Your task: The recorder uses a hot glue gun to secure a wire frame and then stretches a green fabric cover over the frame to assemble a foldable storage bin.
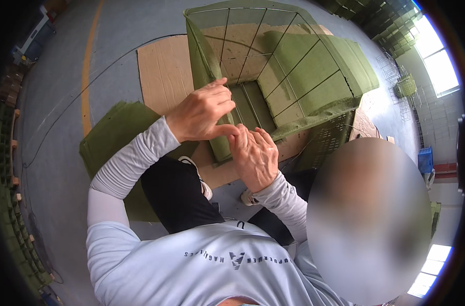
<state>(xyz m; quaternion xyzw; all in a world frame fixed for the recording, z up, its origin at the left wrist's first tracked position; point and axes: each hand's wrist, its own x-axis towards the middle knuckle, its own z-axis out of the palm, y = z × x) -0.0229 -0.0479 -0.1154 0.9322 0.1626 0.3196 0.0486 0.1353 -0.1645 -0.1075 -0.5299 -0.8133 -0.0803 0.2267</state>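
In front of me stands a box-shaped wire frame with thin dark bars, wrapped in green mesh fabric. My left hand lies at the near left edge of the fabric, its fingers bent over that edge and its thumb stretched toward the other hand. Close beside it, my right hand has its fingers curled in a pinch at the near corner of the same edge. The two hands almost touch at the left thumb. What lies under the fingertips is hidden.
Flat brown cardboard lies under the frame on the grey floor. A green fabric sheet is by my left leg, and a perforated green crate stands right of the frame. A dark cable crosses the floor. Stacked green goods line the far left.
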